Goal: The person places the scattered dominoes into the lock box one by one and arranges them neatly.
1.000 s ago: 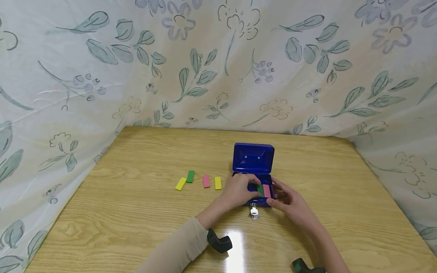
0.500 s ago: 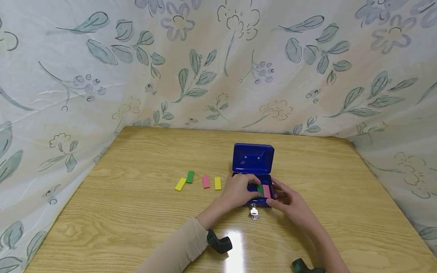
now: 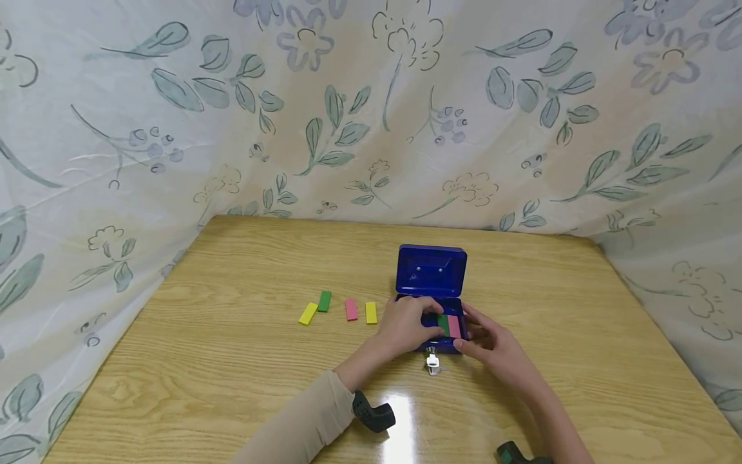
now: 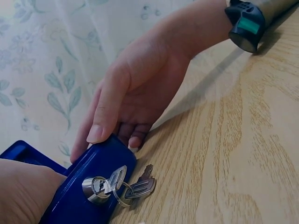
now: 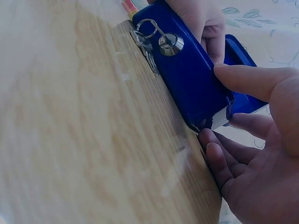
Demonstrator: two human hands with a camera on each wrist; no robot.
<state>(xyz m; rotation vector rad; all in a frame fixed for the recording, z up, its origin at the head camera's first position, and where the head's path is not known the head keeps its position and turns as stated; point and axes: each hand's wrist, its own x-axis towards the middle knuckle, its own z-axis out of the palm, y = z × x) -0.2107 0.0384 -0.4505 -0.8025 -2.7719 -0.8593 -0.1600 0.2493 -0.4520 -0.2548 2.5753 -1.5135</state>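
Note:
A blue metal cash box [image 3: 431, 270] lies with its lid up. My left hand [image 3: 406, 325] reaches inside, its thumb and index finger at the two ends of a green block [image 3: 443, 324]; the other fingertips are hidden. Beside that block, a pink block [image 3: 454, 326] lies along the box's right side. My right hand [image 3: 495, 345] grips the right side, thumb on the front corner and fingers against the side wall, as the right wrist view also shows. Keys [image 4: 140, 186] on a ring hang from the front lock [image 4: 96, 189].
Left of the box lie loose flat blocks: a yellow block [image 3: 371, 312], a pink block [image 3: 351, 309], a green block [image 3: 324, 301] and another yellow block [image 3: 308, 314]. The wooden table [image 3: 232, 361] ends at a floral cloth [image 3: 348, 129] behind.
The head view has shifted very slightly. Both hands, the box and the blocks keep their places.

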